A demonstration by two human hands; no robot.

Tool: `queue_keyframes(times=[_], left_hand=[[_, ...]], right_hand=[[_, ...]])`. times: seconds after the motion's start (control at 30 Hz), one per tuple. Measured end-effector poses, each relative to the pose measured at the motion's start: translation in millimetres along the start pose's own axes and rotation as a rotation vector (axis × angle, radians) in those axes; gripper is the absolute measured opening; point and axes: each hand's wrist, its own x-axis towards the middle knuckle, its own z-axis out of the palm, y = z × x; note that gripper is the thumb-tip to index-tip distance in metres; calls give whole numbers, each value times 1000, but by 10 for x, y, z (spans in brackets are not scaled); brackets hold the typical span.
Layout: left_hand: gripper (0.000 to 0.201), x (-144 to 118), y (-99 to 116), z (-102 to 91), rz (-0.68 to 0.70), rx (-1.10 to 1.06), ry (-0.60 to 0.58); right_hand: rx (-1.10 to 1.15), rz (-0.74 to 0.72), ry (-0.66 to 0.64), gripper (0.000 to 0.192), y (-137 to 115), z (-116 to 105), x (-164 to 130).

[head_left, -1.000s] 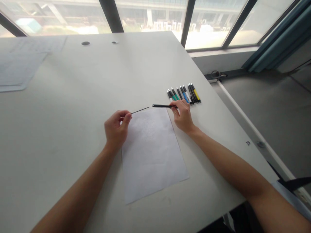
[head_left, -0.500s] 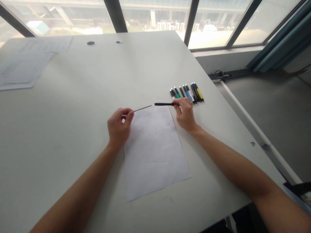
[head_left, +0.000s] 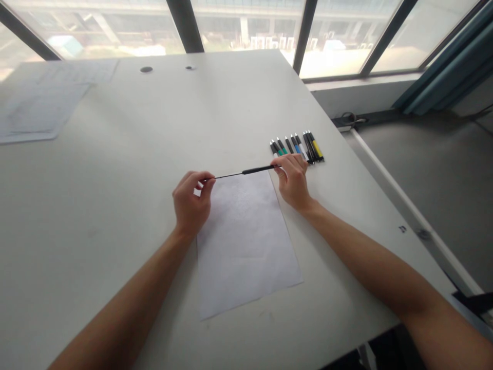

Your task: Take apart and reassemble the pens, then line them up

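While left hand (head_left: 190, 203) pinches thin refill (head_left: 228, 176), right hand (head_left: 293, 180) pinches black barrel (head_left: 259, 169), parts meeting between hands.

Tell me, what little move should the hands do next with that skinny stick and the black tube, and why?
Probably slide the thin refill further into the black pen barrel. The left hand pinches the refill's end, the right hand holds the barrel, both lined up above the paper, with much of the refill showing.

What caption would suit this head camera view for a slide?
Left hand holds a thin refill whose tip meets the black pen barrel in the right hand, above white paper.
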Motion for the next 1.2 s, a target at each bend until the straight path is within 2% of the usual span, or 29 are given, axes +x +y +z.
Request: queue_keyframes(times=[0.4, 0.63, 1.2], left_hand=[[6, 1, 15, -2, 19, -21, -38], [8, -9, 27, -1, 48, -36, -79], [8, -15, 43, -8, 91, -84, -105]], right_hand=[[48, -35, -65, 18, -40, 12, -8], [94, -96, -174, 19, -81, 4, -14], [131, -131, -190, 21, -139, 15, -21]])
